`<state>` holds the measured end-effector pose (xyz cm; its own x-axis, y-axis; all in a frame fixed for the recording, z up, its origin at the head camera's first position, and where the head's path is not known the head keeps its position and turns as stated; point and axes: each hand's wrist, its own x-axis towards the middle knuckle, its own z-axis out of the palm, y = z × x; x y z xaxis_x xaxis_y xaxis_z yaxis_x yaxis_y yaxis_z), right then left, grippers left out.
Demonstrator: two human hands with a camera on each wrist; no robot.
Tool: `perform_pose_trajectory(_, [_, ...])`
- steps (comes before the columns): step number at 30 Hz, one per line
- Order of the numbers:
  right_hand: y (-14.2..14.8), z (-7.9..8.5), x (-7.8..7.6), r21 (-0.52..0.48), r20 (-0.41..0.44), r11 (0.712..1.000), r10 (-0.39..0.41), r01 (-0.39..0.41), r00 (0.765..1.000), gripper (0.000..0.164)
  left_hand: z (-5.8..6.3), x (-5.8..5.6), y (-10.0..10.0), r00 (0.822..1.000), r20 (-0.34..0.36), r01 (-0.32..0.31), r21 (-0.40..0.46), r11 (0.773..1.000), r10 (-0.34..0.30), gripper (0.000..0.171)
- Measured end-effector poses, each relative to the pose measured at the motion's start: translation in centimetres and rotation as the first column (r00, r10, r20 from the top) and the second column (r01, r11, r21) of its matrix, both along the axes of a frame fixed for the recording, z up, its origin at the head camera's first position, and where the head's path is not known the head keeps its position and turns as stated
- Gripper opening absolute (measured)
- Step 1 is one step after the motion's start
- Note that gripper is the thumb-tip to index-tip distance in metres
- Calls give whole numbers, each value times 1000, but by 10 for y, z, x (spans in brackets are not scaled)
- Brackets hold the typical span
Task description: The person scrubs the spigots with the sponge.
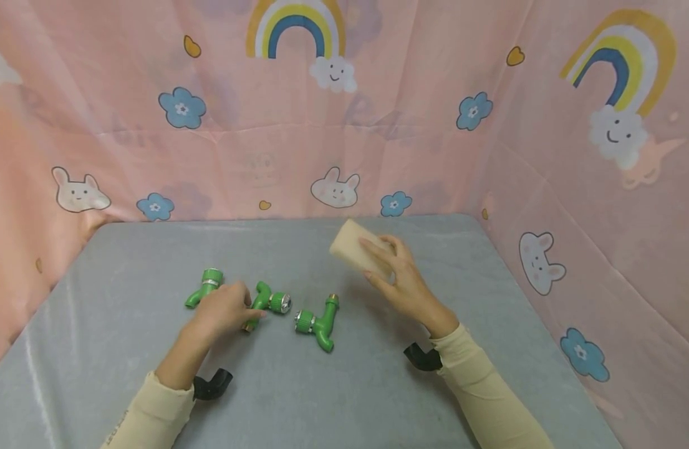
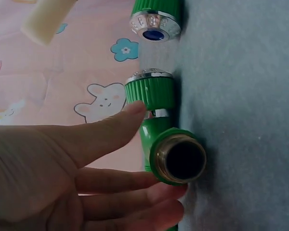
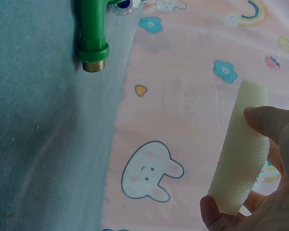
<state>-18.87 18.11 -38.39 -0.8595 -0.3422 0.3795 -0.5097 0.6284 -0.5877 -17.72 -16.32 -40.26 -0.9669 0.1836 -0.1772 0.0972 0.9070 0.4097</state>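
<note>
My right hand [image 1: 403, 274] holds a cream sponge [image 1: 348, 244] above the table's right side, thumb and fingertips pinching its edges in the right wrist view. My left hand [image 1: 221, 307] is at the middle green faucet [image 1: 261, 301], which lies on the table. In the left wrist view the thumb [image 2: 120, 122] reaches beside its ribbed knob, and the other fingers extend near its threaded brass end, not closed round it. Another green faucet [image 1: 324, 324] lies to the right, between the hands. A third green faucet [image 1: 211, 282] is partly hidden behind the left hand.
A grey cloth covers the table [image 1: 355, 399]. Pink printed curtains [image 1: 221, 149] rise behind it and on both sides. Black curved pieces [image 1: 214, 385] show beside both wrists, at the beige sleeves [image 1: 490, 386].
</note>
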Motion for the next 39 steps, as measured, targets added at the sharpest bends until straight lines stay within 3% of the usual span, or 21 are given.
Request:
perform_pose_trajectory(7, [-2,-2,1,-6,5,1000,-1,1,1000,58,-4,2,-2,999,34,37,22,999,-38,40])
perform_pose_trajectory(12, [-3,-5,2,-3,12,1000,-2,2,1000,57,-8,0,-3,997,65,38,77,996,-43,29])
perform_pose_trajectory(20, [-5,-6,2,2,17,1000,3,-3,1000,57,-10,-7,-4,1000,11,19,133,991,-20,30])
perform_pose_trajectory(24, [-7,-5,2,6,22,1000,8,-8,1000,57,-10,-11,-5,999,46,4,260,966,-17,35])
perform_pose_trajectory(26, [-8,-4,3,7,22,1000,8,-8,1000,57,-8,-13,-6,996,90,-12,402,916,-27,38])
perform_pose_trajectory(28, [-9,-4,3,16,7,1000,12,-12,1000,57,-5,-13,-5,988,147,-45,548,836,-43,41])
perform_pose_trajectory(30, [-11,-4,5,27,-12,999,22,-22,1000,56,-2,-14,-4,978,199,-84,667,741,-68,42])
perform_pose_trajectory(33, [-16,-4,7,45,-68,998,45,-42,997,55,2,-13,-1,966,234,-116,767,631,-106,44])
perform_pose_trajectory(36, [-22,-2,12,32,-106,997,67,-64,992,55,6,-11,3,965,222,-106,817,567,-139,43])
perform_pose_trajectory(39, [-29,1,17,-4,-126,997,78,-79,989,56,10,-9,6,965,207,-88,838,539,-164,43])
